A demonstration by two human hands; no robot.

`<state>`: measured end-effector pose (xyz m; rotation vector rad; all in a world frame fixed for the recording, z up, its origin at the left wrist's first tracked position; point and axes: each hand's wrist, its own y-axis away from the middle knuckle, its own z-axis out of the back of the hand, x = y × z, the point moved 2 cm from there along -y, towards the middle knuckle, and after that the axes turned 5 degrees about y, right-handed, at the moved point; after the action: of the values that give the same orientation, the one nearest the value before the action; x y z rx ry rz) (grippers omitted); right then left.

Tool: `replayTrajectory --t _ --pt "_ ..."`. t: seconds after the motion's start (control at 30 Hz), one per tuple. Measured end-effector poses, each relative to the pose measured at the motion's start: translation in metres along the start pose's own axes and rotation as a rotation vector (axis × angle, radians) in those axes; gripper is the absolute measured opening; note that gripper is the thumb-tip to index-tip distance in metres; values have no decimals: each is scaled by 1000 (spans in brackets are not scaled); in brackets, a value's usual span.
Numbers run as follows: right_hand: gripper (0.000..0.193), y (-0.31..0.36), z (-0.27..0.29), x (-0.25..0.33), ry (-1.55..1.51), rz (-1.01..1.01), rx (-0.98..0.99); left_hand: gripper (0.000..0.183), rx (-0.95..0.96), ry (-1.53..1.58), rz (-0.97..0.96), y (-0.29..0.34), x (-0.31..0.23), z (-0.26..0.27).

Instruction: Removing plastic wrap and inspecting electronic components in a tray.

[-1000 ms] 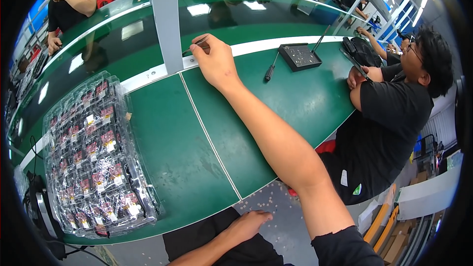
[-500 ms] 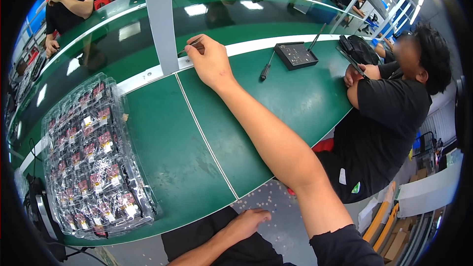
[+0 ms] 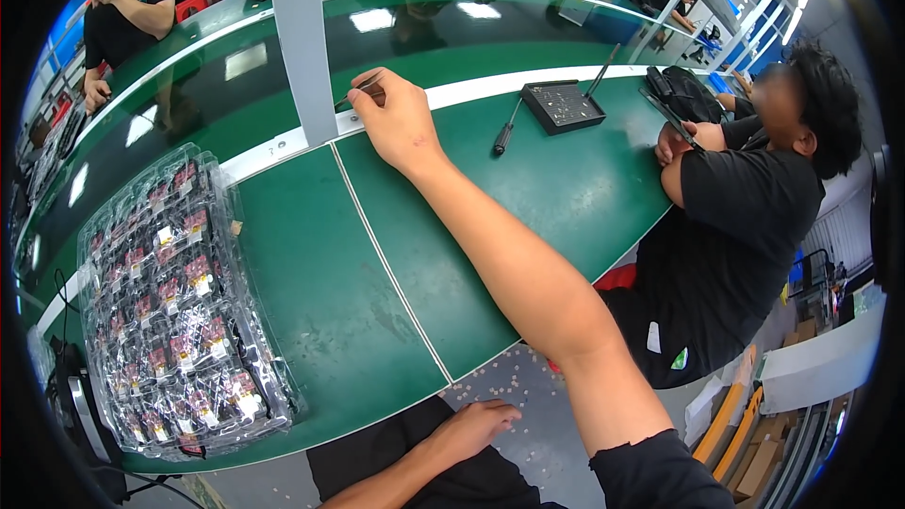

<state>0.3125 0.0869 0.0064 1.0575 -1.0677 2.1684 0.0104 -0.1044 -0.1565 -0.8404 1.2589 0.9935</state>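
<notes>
My right hand [image 3: 394,121] is over the far edge of the green table, beside the grey post. Its thumb and fingers are pinched round a thin metal tool [image 3: 345,101], mostly hidden by the hand, so its exact kind does not show. Low in the view, my left hand [image 3: 483,422] lies over my lap with its fingers loosely stretched and nothing seen in it. Left of my right arm, a stack of clear plastic trays [image 3: 250,320] holds many small red, black and white parts.
A grey post [image 3: 304,47] rises at the table's far edge, before the conveyor belt [image 3: 405,33]. A screwdriver [image 3: 504,137] lies by a black tray of screws [image 3: 566,106]. At right a co-worker [image 3: 754,226] sits holding a tablet-like thing. Small bits litter the floor [image 3: 528,382].
The whole view has shifted very slightly. My right hand stays pinched beside the post and my left hand stays over my lap.
</notes>
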Motion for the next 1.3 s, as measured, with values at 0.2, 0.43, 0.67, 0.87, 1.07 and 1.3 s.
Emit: replayTrajectory --t 0.2,0.43,0.67,0.87,1.07,1.3 --pt "26 -2 -2 3 -5 16 -3 21 -29 -1 -12 -1 0 0" --pt "25 -2 2 1 9 25 -12 22 -20 -14 6 -2 -2 2" --pt "25 -1 0 0 5 16 -5 22 -64 -31 8 1 2 -2" --pt "25 -2 -1 -1 2 11 -1 22 -62 -61 -4 1 6 -3" --pt "25 -2 -1 -1 7 6 1 22 -50 -59 14 0 6 -3" --pt "26 -2 0 2 27 8 4 22 -41 -23 29 0 3 -2"
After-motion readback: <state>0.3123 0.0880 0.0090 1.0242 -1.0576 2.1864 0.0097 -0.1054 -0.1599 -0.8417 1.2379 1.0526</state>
